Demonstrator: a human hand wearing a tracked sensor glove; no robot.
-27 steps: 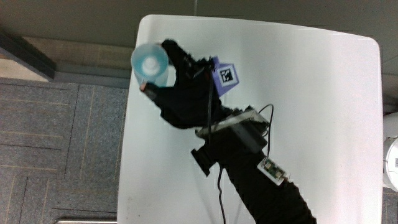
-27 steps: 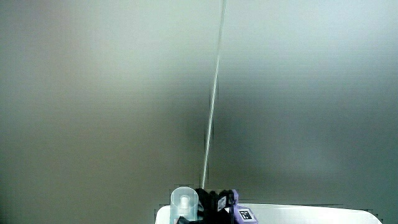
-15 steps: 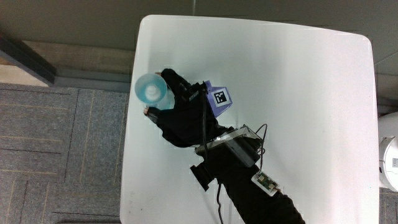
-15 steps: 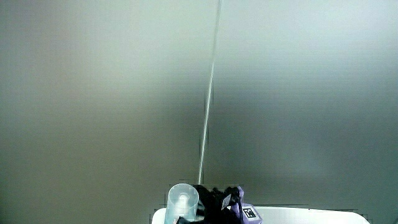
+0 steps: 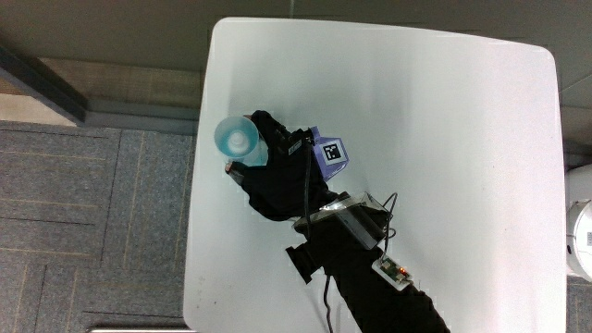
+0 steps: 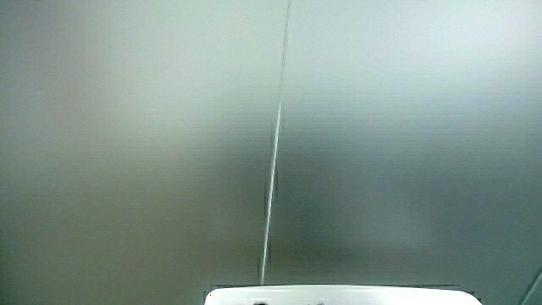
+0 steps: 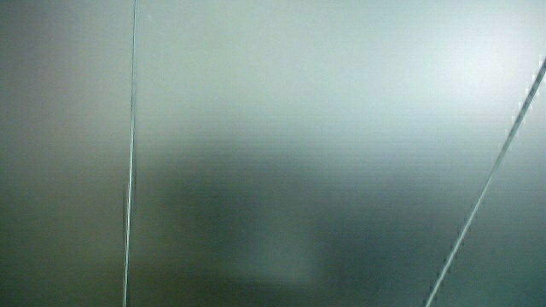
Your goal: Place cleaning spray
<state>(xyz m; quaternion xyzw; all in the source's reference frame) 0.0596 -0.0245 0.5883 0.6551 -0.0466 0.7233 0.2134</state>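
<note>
Main view: hand (image 5: pixel 277 176), fingers wrapped round the cleaning spray (image 5: pixel 239 141), upper left of frame, now lower and nearer the table (image 5: pixel 444 139) edge than a moment ago; set-down judged imminent; side views show pale wall.

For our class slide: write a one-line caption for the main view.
Gloved hand grips a pale blue spray bottle near the white table's edge.

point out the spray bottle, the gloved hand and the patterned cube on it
cleaning spray (image 5: pixel 238 141), main view, on its round pale blue top.
hand (image 5: pixel 276 180), main view, on the back of the black glove.
patterned cube (image 5: pixel 330 154), main view, on its black and white marker face.
</note>
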